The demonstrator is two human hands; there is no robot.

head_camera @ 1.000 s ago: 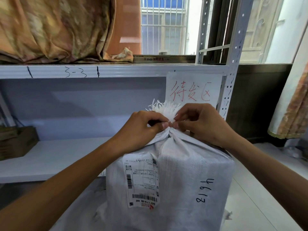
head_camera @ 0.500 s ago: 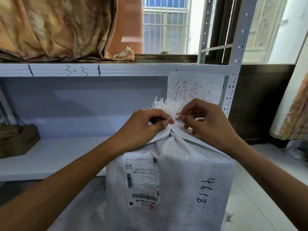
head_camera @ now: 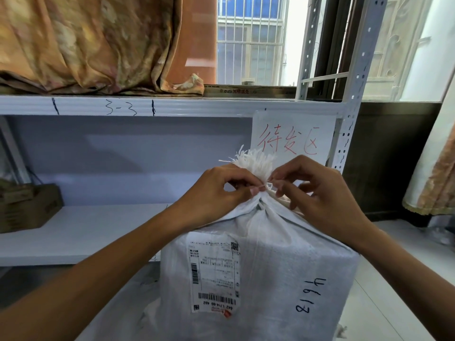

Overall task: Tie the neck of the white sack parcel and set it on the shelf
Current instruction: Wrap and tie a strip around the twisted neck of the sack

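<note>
A boxy white woven sack parcel point(head_camera: 283, 271) stands in front of me, below the white shelf point(head_camera: 81, 232). It carries a shipping label point(head_camera: 213, 271) and the handwritten number 4618. Its gathered neck point(head_camera: 262, 203) ends in a frayed white tuft point(head_camera: 256, 161). My left hand point(head_camera: 219, 193) pinches a thin white string at the neck from the left. My right hand point(head_camera: 317, 193) pinches the string from the right, fingertips almost touching the left hand's. The string itself is barely visible between my fingers.
A brown cardboard box point(head_camera: 27, 207) sits at the shelf's left end. A paper sign with red writing point(head_camera: 293, 136) hangs on the shelf post. Patterned fabric point(head_camera: 86, 43) lies on the upper shelf. White floor tiles point(head_camera: 394, 303) lie to the right.
My right hand's fingers have lifted and spread slightly at the neck, working the string, while the left hand keeps its pinch. The parcel has stayed in place.
</note>
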